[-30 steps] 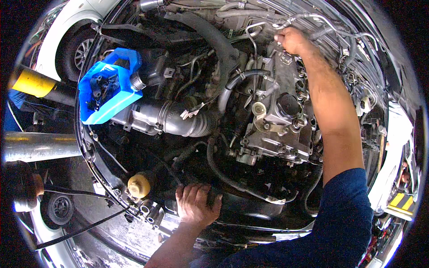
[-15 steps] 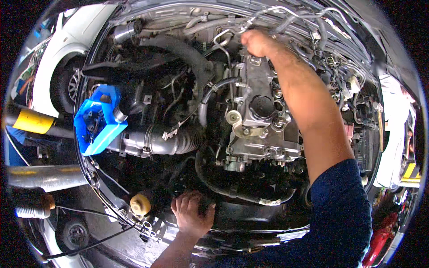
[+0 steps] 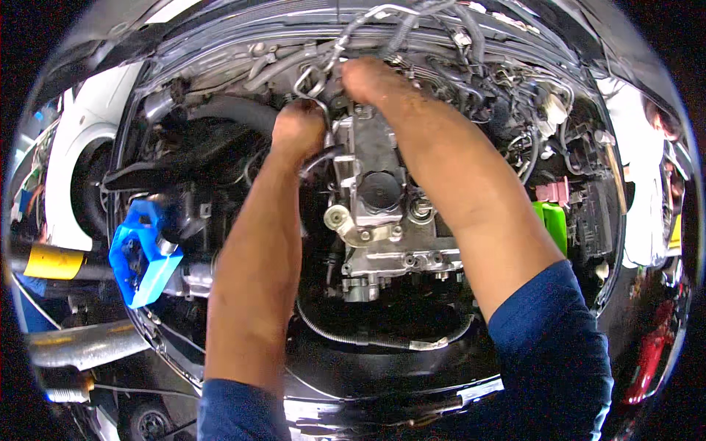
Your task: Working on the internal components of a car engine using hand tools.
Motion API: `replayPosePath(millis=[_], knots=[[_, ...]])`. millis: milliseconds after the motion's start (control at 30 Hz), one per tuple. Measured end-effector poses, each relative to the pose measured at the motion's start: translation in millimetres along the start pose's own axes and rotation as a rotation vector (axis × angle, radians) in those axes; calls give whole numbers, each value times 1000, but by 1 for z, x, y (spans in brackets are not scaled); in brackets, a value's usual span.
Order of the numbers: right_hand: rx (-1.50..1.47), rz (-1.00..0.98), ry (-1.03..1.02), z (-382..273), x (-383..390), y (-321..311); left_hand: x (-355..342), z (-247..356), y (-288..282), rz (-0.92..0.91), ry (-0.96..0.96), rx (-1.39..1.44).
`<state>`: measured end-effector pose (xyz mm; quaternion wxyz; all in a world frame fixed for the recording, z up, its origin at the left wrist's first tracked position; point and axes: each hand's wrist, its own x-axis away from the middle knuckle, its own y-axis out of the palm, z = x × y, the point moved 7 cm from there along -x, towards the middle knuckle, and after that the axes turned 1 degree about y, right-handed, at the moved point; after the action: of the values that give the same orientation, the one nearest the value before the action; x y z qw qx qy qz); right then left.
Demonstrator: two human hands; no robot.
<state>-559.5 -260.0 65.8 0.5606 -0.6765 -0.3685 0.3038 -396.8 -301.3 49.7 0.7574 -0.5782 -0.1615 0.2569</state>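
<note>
Silver-grey metal engine (image 3: pixel 373 147): bare left hand (image 3: pixel 298 128) now joins bare right hand (image 3: pixel 362 79) near its far end, both outstretched; grips indiscernible.

And up comes the bare left hand (image 3: pixel 299 132), away from the black front panel (image 3: pixel 360 370), now beside the thin, bent silver metal pipe (image 3: pixel 300 83), near the bare right hand (image 3: pixel 366 81).

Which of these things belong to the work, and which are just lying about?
Likely in the work:
engine, right hand at its far end
bent metal pipe, beside left hand
blue container, perhaps

Probably lying about:
hammer
green object
</note>
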Motion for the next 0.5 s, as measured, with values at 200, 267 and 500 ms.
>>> replayPosePath(millis=[200,267,500], knots=[[117,-135,-207,-8,1,9,-83,1,90,-181,211,-76],[110,-157,-219,-6,4,10,-98,-6,120,-151,173,45],[86,-118,-80,0,13,6,-140,-35,182,-32,288,-86]])
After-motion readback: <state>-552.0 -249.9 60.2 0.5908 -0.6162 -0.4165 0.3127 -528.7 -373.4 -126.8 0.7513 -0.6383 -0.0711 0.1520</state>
